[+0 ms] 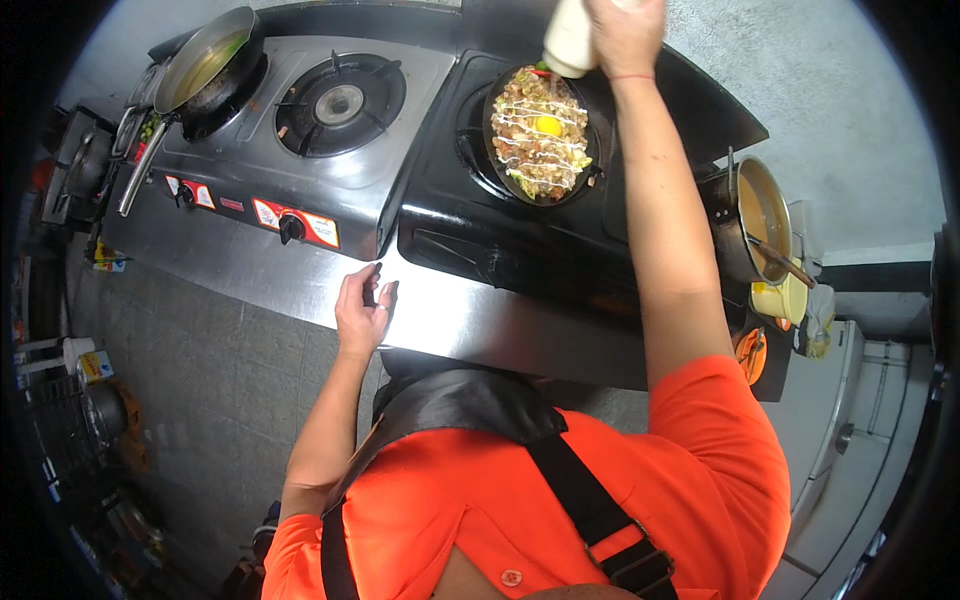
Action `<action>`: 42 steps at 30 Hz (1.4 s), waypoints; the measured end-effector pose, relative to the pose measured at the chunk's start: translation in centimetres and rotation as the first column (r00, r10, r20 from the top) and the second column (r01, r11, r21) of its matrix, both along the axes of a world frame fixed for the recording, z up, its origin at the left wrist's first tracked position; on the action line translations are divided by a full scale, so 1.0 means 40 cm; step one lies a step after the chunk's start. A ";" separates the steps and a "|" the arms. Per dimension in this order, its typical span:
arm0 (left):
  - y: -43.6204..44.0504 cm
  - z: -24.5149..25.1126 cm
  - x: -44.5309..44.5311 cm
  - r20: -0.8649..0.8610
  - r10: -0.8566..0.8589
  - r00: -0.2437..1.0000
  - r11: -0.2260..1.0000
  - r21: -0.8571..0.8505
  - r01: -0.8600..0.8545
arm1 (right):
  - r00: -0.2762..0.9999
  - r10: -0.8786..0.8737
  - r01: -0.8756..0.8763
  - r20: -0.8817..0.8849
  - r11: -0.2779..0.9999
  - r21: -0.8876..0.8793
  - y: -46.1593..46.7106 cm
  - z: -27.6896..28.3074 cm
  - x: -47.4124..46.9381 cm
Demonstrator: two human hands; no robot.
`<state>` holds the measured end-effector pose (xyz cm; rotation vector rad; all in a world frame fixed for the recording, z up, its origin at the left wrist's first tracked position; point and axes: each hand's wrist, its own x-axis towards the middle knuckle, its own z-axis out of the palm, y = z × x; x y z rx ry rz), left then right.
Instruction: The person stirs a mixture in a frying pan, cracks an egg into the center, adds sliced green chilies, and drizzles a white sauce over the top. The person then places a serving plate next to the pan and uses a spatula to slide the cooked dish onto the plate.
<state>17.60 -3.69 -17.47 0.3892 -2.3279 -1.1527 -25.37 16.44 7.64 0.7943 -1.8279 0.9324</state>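
Note:
My right hand [628,34] grips a white squeeze bottle [568,41], its lower end pointing down over the far end of an oval sizzling plate [491,142]. Chopped browned food [529,154] covers the plate, crossed by thin white sauce lines, with a raw egg yolk [549,125] near its middle and something red and green at the far end. The plate sits on a burner of the black gas stove [442,217]. My left hand [364,309] hangs with fingers parted and nothing in it, over the steel counter edge near the gap between the two stoves.
At left, a steel gas stove [262,169] carries a long-handled pan [214,75] of liquid beside a bare burner [339,103]. To the right stand a pot [727,217] of brown liquid with a ladle, a yellow tub [780,300] and an orange dish [751,356]. A wall rises behind.

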 end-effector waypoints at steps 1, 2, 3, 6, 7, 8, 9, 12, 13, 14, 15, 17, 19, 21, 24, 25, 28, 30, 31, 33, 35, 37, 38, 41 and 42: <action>0.001 0.006 -0.001 0.005 -0.002 1.000 1.000 0.003 0.002 | 1.000 -0.005 0.005 -0.008 1.000 -0.002 -0.037 -0.001 -0.001; 0.000 0.010 -0.001 0.010 -0.003 1.000 1.000 0.006 0.003 | 0.999 0.021 -0.017 0.049 0.997 -0.069 -0.070 -0.007 0.005; -0.001 0.009 -0.003 0.014 -0.003 1.000 1.000 0.009 0.003 | 0.993 0.014 -0.002 0.121 0.995 -0.102 -0.089 -0.004 0.016; -0.003 0.000 0.000 0.025 0.003 1.000 1.000 0.014 -0.004 | 0.999 -0.029 0.029 0.018 1.000 0.006 -0.090 -0.005 -0.014; -0.003 -0.001 -0.002 0.024 0.001 1.000 1.000 0.014 -0.001 | 0.998 -0.042 0.038 0.040 0.996 0.082 -0.059 0.011 -0.023; -0.003 -0.001 -0.004 0.022 -0.002 1.000 1.000 0.014 0.001 | 0.915 -0.201 0.289 -0.349 0.932 0.219 -0.021 -0.005 -0.080; -0.001 0.000 -0.002 0.020 -0.001 1.000 1.000 0.013 0.001 | 0.974 -0.091 0.119 -0.209 0.985 0.125 0.002 0.009 -0.076; 0.001 0.006 0.000 0.015 -0.001 1.000 1.000 0.022 0.001 | 0.996 -0.079 0.079 -0.042 0.997 0.009 0.054 0.035 -0.046; 0.002 0.006 0.000 0.018 0.000 1.000 0.999 0.034 -0.001 | 0.997 -0.072 0.071 -0.022 0.997 -0.023 0.057 0.046 -0.038; 0.003 0.005 -0.001 0.021 0.002 1.000 0.999 0.046 -0.003 | 0.998 -0.063 0.063 -0.002 0.997 -0.054 0.055 0.051 -0.036; 0.004 0.007 -0.001 0.018 -0.001 1.000 0.999 0.043 0.000 | 0.996 -0.093 0.093 -0.014 0.996 0.011 0.047 0.047 -0.039; 0.004 0.010 -0.002 0.012 -0.004 1.000 0.999 0.038 0.003 | 0.988 -0.147 0.152 -0.042 0.978 0.141 0.000 0.034 -0.055; 0.003 0.010 -0.003 0.002 -0.009 1.000 0.999 0.037 0.009 | 0.993 0.068 -0.059 0.099 0.994 -0.094 -0.067 0.027 -0.040; 0.002 0.006 -0.004 0.000 -0.009 1.000 0.999 0.033 0.009 | 0.998 0.016 -0.013 0.066 0.998 -0.056 -0.115 0.005 -0.062; 0.001 0.003 -0.004 0.005 -0.005 1.000 1.000 0.031 0.005 | 0.979 -0.055 0.055 0.197 0.998 0.005 -0.106 0.005 -0.081; 0.002 0.003 -0.002 0.003 0.000 1.000 0.999 0.038 0.000 | 0.991 -0.098 0.093 0.089 0.994 0.060 -0.086 0.014 -0.084; 0.005 0.004 -0.001 0.009 0.008 1.000 0.999 0.048 -0.008 | 0.994 -0.095 0.099 -0.049 0.992 0.081 0.012 0.030 -0.099; 0.006 0.005 -0.006 0.007 -0.004 1.000 0.999 0.049 0.004 | 0.955 -0.198 0.233 -0.222 0.962 0.145 0.075 0.023 -0.129; 0.006 0.005 -0.006 0.000 -0.007 1.000 0.999 0.049 0.007 | 0.953 -0.204 0.247 -0.224 0.952 0.181 0.074 0.019 -0.136; 0.006 0.007 -0.006 -0.011 -0.012 1.000 1.000 0.027 0.013 | 0.949 -0.220 0.275 -0.225 0.928 0.251 0.068 0.007 -0.145; 0.001 0.007 0.000 -0.012 -0.004 1.000 1.000 -0.018 0.004 | 0.996 -0.061 0.069 0.063 0.990 -0.125 -0.033 0.021 -0.056; 0.002 0.006 -0.004 -0.028 -0.013 1.000 1.000 -0.007 0.013 | 0.990 0.022 -0.007 0.142 0.994 -0.110 -0.070 0.028 -0.041; 0.001 0.005 -0.005 -0.037 -0.018 0.999 1.000 -0.001 0.018 | 0.993 0.026 -0.011 0.113 0.991 -0.137 -0.084 0.028 -0.028; 0.001 0.009 -0.001 -0.026 -0.007 1.000 1.000 -0.019 0.006 | 1.000 0.011 -0.010 0.005 0.995 -0.101 -0.092 0.026 0.006; 0.000 0.010 -0.001 -0.029 -0.006 1.000 1.000 -0.013 0.006 | 0.999 -0.010 0.010 -0.047 1.000 -0.014 -0.067 0.021 0.002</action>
